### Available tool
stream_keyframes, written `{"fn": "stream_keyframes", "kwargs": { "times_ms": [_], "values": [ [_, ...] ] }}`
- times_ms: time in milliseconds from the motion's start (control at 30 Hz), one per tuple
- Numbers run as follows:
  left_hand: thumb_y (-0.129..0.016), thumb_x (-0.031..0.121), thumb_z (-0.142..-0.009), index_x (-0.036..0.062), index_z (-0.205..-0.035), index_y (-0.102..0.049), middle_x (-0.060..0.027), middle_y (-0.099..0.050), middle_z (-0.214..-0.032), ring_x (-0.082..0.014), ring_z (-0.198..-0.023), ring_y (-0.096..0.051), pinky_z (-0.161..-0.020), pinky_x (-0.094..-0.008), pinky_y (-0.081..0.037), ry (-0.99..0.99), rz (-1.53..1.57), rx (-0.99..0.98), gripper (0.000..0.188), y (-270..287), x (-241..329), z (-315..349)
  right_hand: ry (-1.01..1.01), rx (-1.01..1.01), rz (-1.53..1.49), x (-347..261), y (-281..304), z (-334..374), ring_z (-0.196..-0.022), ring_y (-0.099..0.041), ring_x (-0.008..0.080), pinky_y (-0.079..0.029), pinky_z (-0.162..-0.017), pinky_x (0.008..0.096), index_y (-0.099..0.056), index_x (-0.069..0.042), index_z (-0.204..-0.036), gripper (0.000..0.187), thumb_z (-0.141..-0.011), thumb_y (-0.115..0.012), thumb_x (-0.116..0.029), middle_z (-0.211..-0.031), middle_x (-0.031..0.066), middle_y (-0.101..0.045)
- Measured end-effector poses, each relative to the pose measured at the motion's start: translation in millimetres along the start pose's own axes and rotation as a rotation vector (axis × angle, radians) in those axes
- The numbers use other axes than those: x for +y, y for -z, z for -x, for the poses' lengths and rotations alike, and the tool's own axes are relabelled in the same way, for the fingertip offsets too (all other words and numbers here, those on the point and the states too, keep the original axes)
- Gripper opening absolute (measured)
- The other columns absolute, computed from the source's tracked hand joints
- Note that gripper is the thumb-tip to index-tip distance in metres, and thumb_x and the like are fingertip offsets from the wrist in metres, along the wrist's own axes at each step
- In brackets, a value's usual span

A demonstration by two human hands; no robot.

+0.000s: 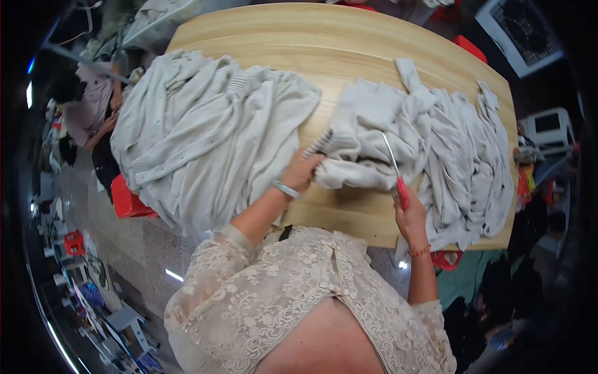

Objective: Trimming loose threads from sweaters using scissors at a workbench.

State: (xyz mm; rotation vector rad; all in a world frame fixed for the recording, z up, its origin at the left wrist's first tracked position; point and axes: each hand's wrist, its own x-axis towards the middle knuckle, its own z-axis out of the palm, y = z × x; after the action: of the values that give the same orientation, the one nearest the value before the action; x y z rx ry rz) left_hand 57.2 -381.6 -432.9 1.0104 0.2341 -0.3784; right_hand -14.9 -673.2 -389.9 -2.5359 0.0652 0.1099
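My left hand is closed on the edge of a pale grey knitted sweater, which lies bunched in front of me. Dark marks show along the ribbing by those fingers. In my right hand is what looks like a pair of scissors with a red handle. Its narrow metal blade points away from me over the sweater's folds; whether the tip touches the cloth I cannot tell.
A large heap of pale knitwear covers the left of the wooden table. More such garments lie piled at the right. Red stools stand around the table. Another person sits at the far left.
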Motion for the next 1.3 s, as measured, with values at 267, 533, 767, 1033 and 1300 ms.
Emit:
{"fn": "stream_keyframes", "kwargs": {
  "times_ms": [267,533,767,1033,1300],
  "values": [
    [-0.048,0.016,-0.094,-0.0004,-0.116,-0.058,-0.0094,-0.066,-0.108,-0.0199,-0.098,-0.065,-0.086,-0.0347,-0.052,0.047,0.273,-0.166,0.029,-23.9,39.9,3.8,0.321,-0.075,-0.543,-88.7,7.3,-49.2,-0.082,-0.064,0.0243,-0.049,-0.074,0.0362,-0.056,-0.008,-0.12,0.05,-0.08,-0.074,-0.032,-0.093,0.0114,-0.063],
    [-0.058,0.026,-0.094,0.0052,-0.112,-0.06,-0.0037,-0.066,-0.099,-0.0135,-0.085,-0.063,-0.069,-0.0308,-0.051,0.008,0.074,-0.178,0.027,-55.5,46.4,9.8,0.191,-0.129,-0.5,-83.8,2.6,-67.6,-0.075,-0.059,0.0353,-0.047,-0.07,0.0392,-0.058,-0.003,-0.096,0.026,-0.076,-0.065,-0.018,-0.079,0.0189,-0.06],
    [-0.067,0.021,-0.089,0.0051,-0.107,-0.061,-0.0002,-0.066,-0.091,-0.0101,-0.082,-0.061,-0.071,-0.0261,-0.048,-0.191,-0.239,-0.045,0.024,-6.8,0.7,-10.8,-0.066,-0.228,-0.676,-65.7,22.7,-89.3,-0.066,-0.054,0.0147,-0.045,-0.063,0.0323,-0.059,0.003,-0.09,0.024,-0.082,-0.064,-0.019,-0.07,0.0042,-0.059],
    [-0.068,0.007,-0.077,0.0064,-0.121,-0.056,-0.0195,-0.058,-0.118,-0.0386,-0.11,-0.054,-0.093,-0.0419,-0.044,-0.608,-0.808,-0.013,0.045,-11.7,-45.7,-19.0,0.106,-0.316,-0.718,-94.5,14.3,-83.6,-0.062,-0.04,0.0078,-0.04,-0.056,0.0274,-0.06,0.0,-0.1,0.021,-0.083,-0.061,-0.012,-0.066,-0.0039,-0.049],
    [-0.064,0.007,-0.087,-0.0013,-0.107,-0.063,-0.0067,-0.067,-0.104,-0.0116,-0.097,-0.061,-0.082,-0.0266,-0.05,-0.764,-0.248,-0.207,0.022,-52.7,134.2,81.3,0.021,-0.016,-0.592,-43.7,34.0,-76.9,-0.059,-0.056,0.0079,-0.047,-0.049,0.0225,-0.064,-0.001,-0.099,0.021,-0.092,-0.063,-0.02,-0.081,0.0017,-0.064]
  ]
}}
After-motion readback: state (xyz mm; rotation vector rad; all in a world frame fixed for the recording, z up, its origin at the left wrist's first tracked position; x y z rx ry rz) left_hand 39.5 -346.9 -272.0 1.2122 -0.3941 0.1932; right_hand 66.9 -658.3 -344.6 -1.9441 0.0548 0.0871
